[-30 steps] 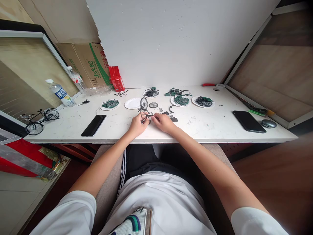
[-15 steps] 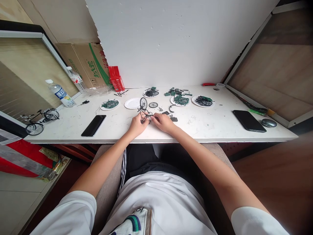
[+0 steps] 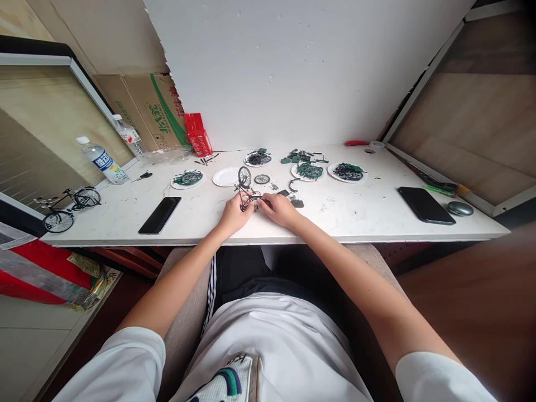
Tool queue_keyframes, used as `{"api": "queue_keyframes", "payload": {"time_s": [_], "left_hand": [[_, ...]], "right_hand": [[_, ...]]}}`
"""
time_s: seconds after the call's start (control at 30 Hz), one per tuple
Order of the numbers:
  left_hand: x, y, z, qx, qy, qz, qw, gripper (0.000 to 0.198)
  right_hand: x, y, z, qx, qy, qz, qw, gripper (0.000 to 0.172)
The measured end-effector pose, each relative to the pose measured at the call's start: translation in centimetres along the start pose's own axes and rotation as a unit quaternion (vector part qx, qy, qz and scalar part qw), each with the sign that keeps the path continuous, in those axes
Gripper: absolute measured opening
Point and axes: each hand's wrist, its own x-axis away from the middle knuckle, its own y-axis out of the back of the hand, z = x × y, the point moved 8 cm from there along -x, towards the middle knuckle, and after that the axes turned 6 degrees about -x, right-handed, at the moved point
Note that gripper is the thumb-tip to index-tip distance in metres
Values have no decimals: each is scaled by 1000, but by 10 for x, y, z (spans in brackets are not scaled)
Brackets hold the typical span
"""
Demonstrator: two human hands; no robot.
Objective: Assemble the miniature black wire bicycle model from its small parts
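Note:
A black model bicycle (image 3: pixel 245 177), partly built, is held near the table's front edge; one spoked wheel is on it and points away from me. My left hand (image 3: pixel 237 214) is closed around its frame. On the other side, my right hand (image 3: pixel 278 209) has thumb and forefinger pinched at the model; whatever lies between those fingertips is too small to make out. A loose wheel (image 3: pixel 262 179) lies just beyond the hands. Near it are small metal bits (image 3: pixel 274 186), a curved black part (image 3: pixel 292 185) and flat dark pieces (image 3: pixel 297 203).
Paper plates with green and black parts stand behind, such as the right plate (image 3: pixel 330 172). An empty plate (image 3: pixel 226 177) is left of them. A finished model bicycle (image 3: pixel 69 206), bottles (image 3: pixel 103 161) and a phone (image 3: pixel 159 215) are left; another phone (image 3: pixel 425 205) and a mouse (image 3: pixel 460 208) are right.
Both hands stay at the model bicycle in nearly the same pose. The whole view shifts very slightly; nothing on the table has visibly moved.

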Motion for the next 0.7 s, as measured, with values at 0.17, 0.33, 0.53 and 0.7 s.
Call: {"api": "queue_keyframes", "payload": {"time_s": [0.17, 0.33, 0.53, 0.7], "left_hand": [[0, 0, -1, 3, -2, 3, 1000, 28], [0, 0, -2, 1, 1, 4, 1000, 28], [0, 1, -2, 3, 3, 1, 1000, 28], [0, 1, -3, 4, 0, 2, 1000, 29]], "right_hand": [[0, -1, -1, 3, 1, 0, 1000, 31], [-1, -2, -3, 4, 5, 1, 1000, 31], [-1, -4, -4, 0, 9, 0, 1000, 31], [-2, -4, -5, 6, 10, -1, 1000, 32]]}}
